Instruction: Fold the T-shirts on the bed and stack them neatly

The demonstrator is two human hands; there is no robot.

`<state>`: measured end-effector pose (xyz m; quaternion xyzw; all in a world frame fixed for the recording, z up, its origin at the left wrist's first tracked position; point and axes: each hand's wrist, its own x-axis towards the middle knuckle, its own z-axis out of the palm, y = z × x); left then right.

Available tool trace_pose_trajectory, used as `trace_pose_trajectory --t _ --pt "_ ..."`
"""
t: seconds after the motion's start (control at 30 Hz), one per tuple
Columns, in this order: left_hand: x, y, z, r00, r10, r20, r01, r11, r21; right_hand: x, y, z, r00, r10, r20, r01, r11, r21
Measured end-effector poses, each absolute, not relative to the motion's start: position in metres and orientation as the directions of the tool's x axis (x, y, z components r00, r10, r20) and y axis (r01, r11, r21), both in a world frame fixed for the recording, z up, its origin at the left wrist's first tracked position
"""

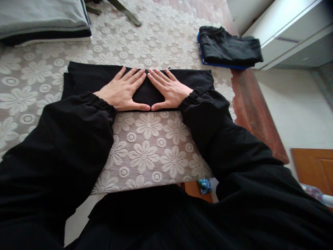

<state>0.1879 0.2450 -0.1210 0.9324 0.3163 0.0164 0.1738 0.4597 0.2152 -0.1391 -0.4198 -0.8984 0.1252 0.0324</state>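
A folded black garment (93, 76) lies crosswise on the table, forming a wide flat strip. My left hand (125, 89) rests flat on its middle with the fingers spread and pointing away from me. Beside it, my right hand (169, 87) presses flat on the same cloth, fingers spread too. The tips of both thumbs nearly meet at the garment's near edge, and the index fingertips come close together at the far edge. Neither hand grips anything. My dark sleeves cover the garment's near corners in part.
A flower-patterned lace tablecloth (156, 139) covers the wooden table (260, 118). Folded dark clothes (229, 47) with a blue piece beneath lie at the back right. A stack of grey and black folded clothes (44, 21) sits at the back left, near an olive strap (125, 12).
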Motion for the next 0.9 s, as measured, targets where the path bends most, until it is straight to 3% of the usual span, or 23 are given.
trace_pose_trajectory --t 0.9 --pt "0.1883 0.2434 -0.1168 0.759 0.64 -0.115 0.642 -0.709 0.293 0.4641 0.2188 -0.1455 -0.65 0.759 -0.039 0.735 0.614 -0.286"
